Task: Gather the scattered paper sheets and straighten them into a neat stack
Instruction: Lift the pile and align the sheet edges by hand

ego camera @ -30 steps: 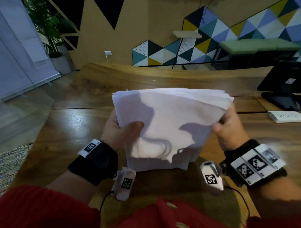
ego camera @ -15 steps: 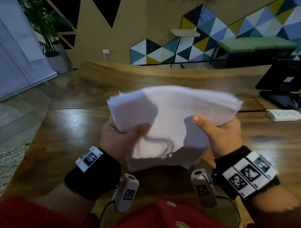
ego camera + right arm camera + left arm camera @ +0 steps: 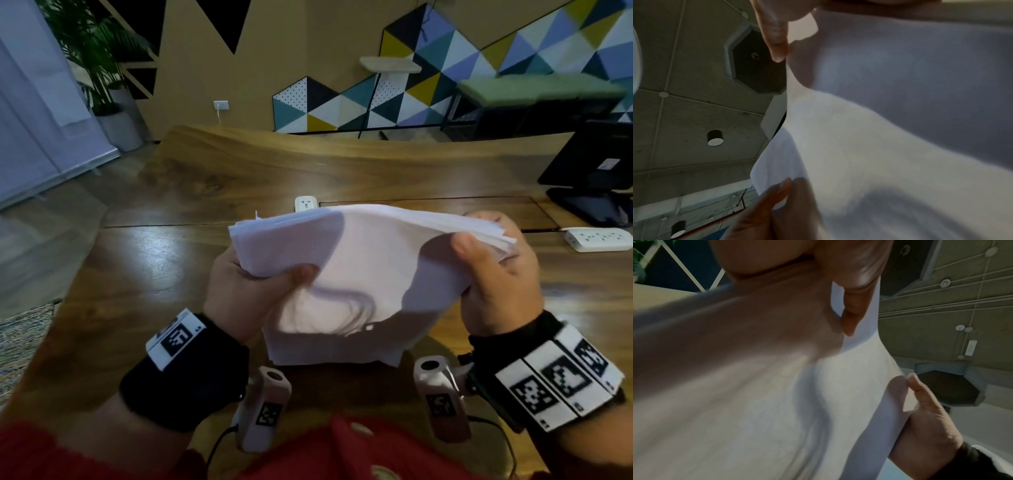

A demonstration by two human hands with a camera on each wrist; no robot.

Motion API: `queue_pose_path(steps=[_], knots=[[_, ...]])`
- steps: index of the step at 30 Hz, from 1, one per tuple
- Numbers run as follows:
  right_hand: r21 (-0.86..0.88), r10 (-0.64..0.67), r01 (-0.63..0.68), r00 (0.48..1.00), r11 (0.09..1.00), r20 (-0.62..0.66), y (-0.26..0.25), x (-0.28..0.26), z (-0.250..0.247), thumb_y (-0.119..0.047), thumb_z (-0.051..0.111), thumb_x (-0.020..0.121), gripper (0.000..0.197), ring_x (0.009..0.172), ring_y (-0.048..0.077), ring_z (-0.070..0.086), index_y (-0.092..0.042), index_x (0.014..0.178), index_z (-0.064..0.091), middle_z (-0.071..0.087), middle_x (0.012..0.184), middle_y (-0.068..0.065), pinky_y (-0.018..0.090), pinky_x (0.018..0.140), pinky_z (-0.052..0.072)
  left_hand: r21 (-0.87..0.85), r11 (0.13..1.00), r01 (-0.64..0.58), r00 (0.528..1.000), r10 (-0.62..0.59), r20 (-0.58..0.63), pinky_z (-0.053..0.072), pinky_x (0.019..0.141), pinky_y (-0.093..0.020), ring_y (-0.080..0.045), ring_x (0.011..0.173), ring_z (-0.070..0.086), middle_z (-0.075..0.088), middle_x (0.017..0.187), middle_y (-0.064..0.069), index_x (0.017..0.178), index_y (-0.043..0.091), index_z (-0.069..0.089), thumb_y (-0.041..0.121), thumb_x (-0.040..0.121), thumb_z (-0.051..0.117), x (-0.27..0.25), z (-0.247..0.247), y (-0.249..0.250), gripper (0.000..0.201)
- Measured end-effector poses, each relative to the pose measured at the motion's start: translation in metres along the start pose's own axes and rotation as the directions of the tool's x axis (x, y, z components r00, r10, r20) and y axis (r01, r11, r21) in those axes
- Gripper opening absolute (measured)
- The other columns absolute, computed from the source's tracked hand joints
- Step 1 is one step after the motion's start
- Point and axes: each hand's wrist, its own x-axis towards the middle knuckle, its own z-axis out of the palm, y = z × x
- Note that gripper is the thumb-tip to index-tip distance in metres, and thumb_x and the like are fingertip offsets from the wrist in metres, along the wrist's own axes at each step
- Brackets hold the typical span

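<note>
A thick stack of white paper sheets [image 3: 370,274] stands on its lower edge on the wooden table [image 3: 144,281], leaning away from me with its top bent over. My left hand [image 3: 253,277] grips the stack's left edge, thumb on the near face. My right hand [image 3: 493,267] grips the upper right corner, thumb in front and fingers behind, where the sheet edges fan out unevenly. In the left wrist view the paper [image 3: 777,402] fills the picture, with the right hand [image 3: 925,423] at its far edge. The right wrist view shows the paper [image 3: 879,138] and the left hand's fingers [image 3: 764,214] low down.
A white power strip [image 3: 599,238] lies on the table at the right, in front of a black monitor stand [image 3: 596,202]. A second white socket block [image 3: 306,204] peeks out behind the stack. A potted plant [image 3: 102,68] stands at the far left wall.
The stack's top has tipped further away and down. My right hand slid from the lower right side up to the top right corner, thumb now over the near face.
</note>
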Motion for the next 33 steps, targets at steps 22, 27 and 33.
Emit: queue_pose_path(steps=[22,27,33], knots=[[-0.152,-0.083,0.047,0.967,0.987,-0.239,-0.017,0.020,0.028,-0.021,0.064,0.067,0.014,0.072,0.025,0.050,-0.027,0.056,0.059,0.054,0.069,0.004,0.021,0.065,0.044,-0.205,0.977,-0.050,0.978,0.006,-0.210,0.051,0.054,-0.020,-0.012,0.064,0.065,0.073,0.063,0.002,0.057,0.020,0.060,0.014,0.070,0.054,0.004,0.021,0.038,0.016],[-0.138,-0.074,0.048,0.979,0.989,-0.190,-0.015,0.021,0.023,-0.017,0.064,0.072,0.018,0.064,0.014,0.055,-0.027,0.057,0.061,0.060,0.062,-0.004,0.021,0.064,0.046,-0.209,0.977,-0.039,0.977,-0.007,-0.214,0.054,0.060,-0.024,-0.014,0.068,0.066,0.073,0.065,0.001,0.059,0.019,0.060,0.015,0.071,0.054,0.005,0.021,0.037,0.013],[-0.212,-0.072,0.047,0.991,0.976,-0.115,-0.017,0.021,0.016,-0.015,0.059,0.080,0.023,0.060,0.000,0.055,-0.027,0.060,0.061,0.064,0.058,-0.014,0.013,0.061,0.044,-0.199,0.979,-0.043,0.975,-0.002,-0.222,0.050,0.054,-0.019,-0.012,0.064,0.063,0.073,0.065,0.003,0.059,0.020,0.059,0.017,0.071,0.054,0.006,0.019,0.036,0.014]])
